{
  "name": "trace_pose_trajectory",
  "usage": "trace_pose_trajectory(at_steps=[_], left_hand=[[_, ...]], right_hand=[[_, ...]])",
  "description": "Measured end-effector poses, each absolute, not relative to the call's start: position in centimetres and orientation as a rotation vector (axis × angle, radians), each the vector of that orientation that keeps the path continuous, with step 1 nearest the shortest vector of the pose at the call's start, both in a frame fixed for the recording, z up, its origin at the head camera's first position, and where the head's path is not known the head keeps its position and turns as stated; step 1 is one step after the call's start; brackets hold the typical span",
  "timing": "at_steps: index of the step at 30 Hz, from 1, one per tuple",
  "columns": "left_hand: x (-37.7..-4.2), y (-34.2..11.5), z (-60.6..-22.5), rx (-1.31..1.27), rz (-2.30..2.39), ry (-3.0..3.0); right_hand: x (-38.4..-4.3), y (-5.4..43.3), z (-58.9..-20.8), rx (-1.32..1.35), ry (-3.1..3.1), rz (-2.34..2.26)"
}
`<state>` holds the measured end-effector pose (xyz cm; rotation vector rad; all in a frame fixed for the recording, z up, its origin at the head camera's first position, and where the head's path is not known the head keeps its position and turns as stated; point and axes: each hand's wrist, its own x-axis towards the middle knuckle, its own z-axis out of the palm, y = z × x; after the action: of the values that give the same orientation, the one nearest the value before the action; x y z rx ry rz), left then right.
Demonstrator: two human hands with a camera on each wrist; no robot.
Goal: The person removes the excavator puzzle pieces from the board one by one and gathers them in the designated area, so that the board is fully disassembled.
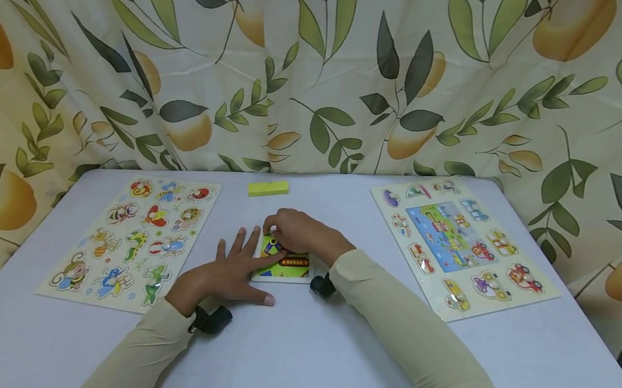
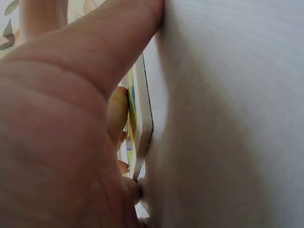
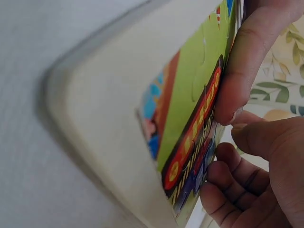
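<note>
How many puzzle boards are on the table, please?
3: an insect puzzle board at the left, a vehicle puzzle board at the right, and a small jigsaw board in the middle, partly covered by the left hand and right hand.

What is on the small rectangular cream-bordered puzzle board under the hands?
A lime-green picture with a red track shows. The left hand extends a finger over it; the right hand covers its upper right; what lies directly beneath cannot be seen.
</note>
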<state>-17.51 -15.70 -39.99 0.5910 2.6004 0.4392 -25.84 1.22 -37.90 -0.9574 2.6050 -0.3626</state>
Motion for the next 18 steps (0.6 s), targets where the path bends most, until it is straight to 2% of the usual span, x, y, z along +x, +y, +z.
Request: trace_pose_trajectory(at_steps=[11,18], left_hand=[[-17.52,-15.64,-39.94,0.587,0.435,2.590],[-17.51,-15.57,-39.90,0.571,0.421,2.587]], right_hand=[[-25.54,0.85,-37.48,-0.989,2.646,-0.112],[-25.40,0.95,-37.37,-0.998,2.646,-0.110]])
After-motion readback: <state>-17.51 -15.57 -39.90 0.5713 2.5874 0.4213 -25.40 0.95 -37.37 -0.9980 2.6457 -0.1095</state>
